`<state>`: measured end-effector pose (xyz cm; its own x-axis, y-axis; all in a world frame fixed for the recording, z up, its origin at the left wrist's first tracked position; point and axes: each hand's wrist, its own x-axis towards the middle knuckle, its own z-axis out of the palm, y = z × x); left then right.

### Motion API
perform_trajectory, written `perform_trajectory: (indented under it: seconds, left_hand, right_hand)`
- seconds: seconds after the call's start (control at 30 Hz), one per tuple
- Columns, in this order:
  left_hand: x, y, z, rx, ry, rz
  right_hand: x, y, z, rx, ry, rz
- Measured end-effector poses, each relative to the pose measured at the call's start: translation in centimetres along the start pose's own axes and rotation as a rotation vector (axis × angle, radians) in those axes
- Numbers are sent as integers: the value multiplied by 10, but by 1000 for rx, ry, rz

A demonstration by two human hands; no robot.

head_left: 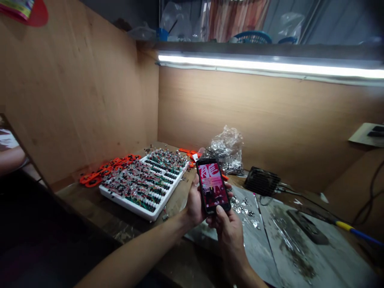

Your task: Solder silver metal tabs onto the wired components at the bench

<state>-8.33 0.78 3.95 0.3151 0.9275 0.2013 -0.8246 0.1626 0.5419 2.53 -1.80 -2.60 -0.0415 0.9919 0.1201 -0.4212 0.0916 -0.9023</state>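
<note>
A black phone (pixel 213 187) with a lit pink and red screen is held upright above the workbench. My left hand (pixel 195 202) grips its left side, with some fingers hidden behind it. My right hand (pixel 229 224) holds the lower right part, and its thumb rests on the bottom edge of the phone's front. Left of the hands lies a white foam tray (pixel 150 214) filled with rows of small wired components. Small shiny metal parts (pixel 247 212) are scattered on the bench just right of the phone.
Orange parts (pixel 111 168) lie behind the tray. A clear bag of metal pieces (pixel 229 152) stands at the back wall, beside a black finned box (pixel 262 181). A yellow and blue handle (pixel 354 230) is at right. Another person's arm (pixel 12 160) shows at far left.
</note>
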Motion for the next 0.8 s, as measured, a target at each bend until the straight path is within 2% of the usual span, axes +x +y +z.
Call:
perform_trajectory:
  seconds: [0.1, 0.17, 0.2, 0.23, 0.27, 0.33, 0.4, 0.47, 0.57, 0.8]
  left_hand:
    - [1, 4, 3, -10, -5, 14]
    - [3, 7, 5, -21, -1, 22]
    - [4, 8, 5, -26, 0, 25]
    - [4, 8, 5, -30, -3, 25]
    - [5, 8, 4, -32, -11, 21]
    - [5, 7, 2, -29, -28, 9]
    - [5, 5, -1, -20, -41, -5]
    - [4, 3, -2, -5, -44, -23]
    - [3, 0, -2, 24, -39, -64]
    - [2, -11, 2, 48, 89, -153]
  right_hand:
    - [0, -14, -7, -78, -94, 145]
    - [0, -32, -17, -249, -203, 223]
    - [0, -43, -23, -361, -257, 214]
    - [0, -54, -30, -481, -301, 151]
    - [0, -66, -36, -603, -327, 27]
    - [1, -85, -48, -800, -309, -362]
    - [3, -96, -55, -888, -239, -774]
    - [4, -98, -59, -891, -182, -1048]
    - [4, -90, -61, -905, -180, -1172]
    - [-1, -81, -61, -1025, -208, -1144]
